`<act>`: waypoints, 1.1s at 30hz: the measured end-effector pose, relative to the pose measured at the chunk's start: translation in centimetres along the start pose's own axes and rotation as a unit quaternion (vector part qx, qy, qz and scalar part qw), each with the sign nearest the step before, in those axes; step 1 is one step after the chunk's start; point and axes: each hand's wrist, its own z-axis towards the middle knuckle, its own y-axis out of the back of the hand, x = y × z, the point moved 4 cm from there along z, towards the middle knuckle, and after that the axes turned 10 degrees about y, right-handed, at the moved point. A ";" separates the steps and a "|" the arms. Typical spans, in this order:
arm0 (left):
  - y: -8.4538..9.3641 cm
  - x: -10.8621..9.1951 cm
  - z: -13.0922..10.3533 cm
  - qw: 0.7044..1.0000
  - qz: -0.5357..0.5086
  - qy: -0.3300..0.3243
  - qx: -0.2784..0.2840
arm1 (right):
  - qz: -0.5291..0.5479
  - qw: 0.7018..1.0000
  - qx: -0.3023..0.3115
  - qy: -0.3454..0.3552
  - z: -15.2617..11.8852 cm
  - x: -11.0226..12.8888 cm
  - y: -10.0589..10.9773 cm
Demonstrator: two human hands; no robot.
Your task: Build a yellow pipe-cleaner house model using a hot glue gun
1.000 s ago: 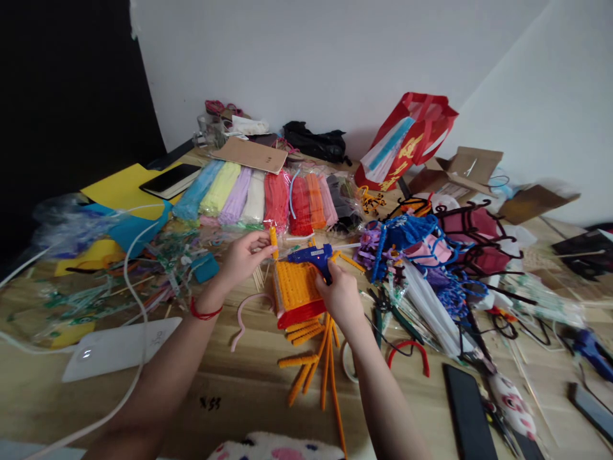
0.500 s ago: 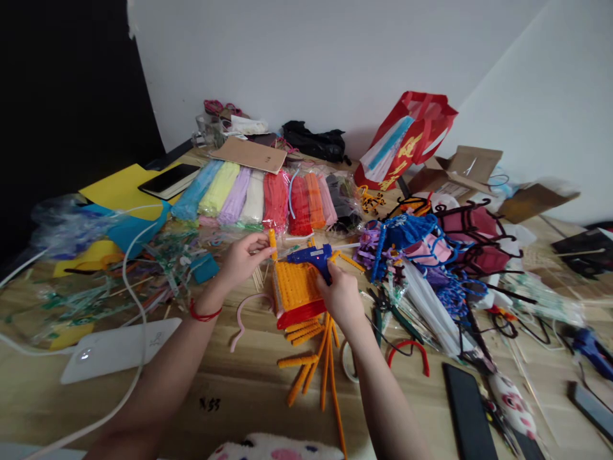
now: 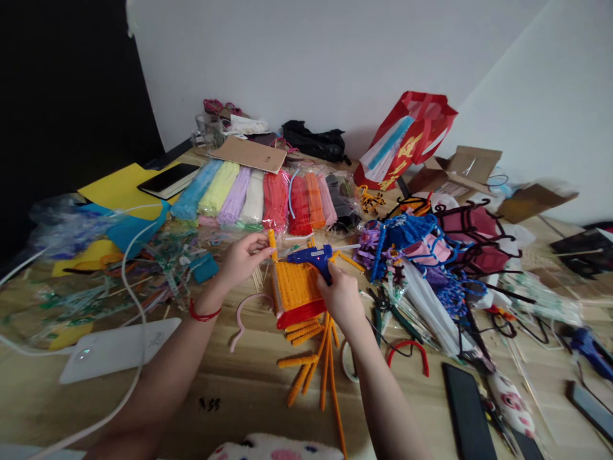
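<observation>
My right hand (image 3: 341, 295) is closed round the grip of a blue hot glue gun (image 3: 313, 254), whose nozzle points left. Between the fingertips of my left hand (image 3: 249, 255) stands a short orange pipe cleaner piece (image 3: 272, 240), held upright. The nozzle is close to its lower end; whether they touch I cannot tell. Just below lies an orange fuzzy block (image 3: 295, 284) made of rows of pipe cleaners, with a red edge (image 3: 301, 314) along its front. More orange pipe cleaners (image 3: 326, 364), short and long, are spread in front of the block.
Bundles of coloured pipe cleaners (image 3: 234, 191) lie across the back. A white power bank (image 3: 119, 350) with a cable sits left. On the right are pliers (image 3: 383, 306), blue and pink craft pieces (image 3: 412, 236), a black phone (image 3: 467, 409) and a red bag (image 3: 407, 140).
Almost nothing differs. Both hands, the glue gun and the orange pipe cleaner piece keep nearly the same places.
</observation>
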 end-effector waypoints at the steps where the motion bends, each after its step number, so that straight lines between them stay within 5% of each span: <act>1: 0.0 0.0 0.0 1.000 0.003 -0.002 -0.004 | 0.000 1.000 -0.002 0.001 0.0 0.0 0.0; 33: 1.1 -0.2 0.1 0.999 0.000 -0.009 -0.034 | -0.107 0.992 0.030 0.053 -0.1 0.7 0.4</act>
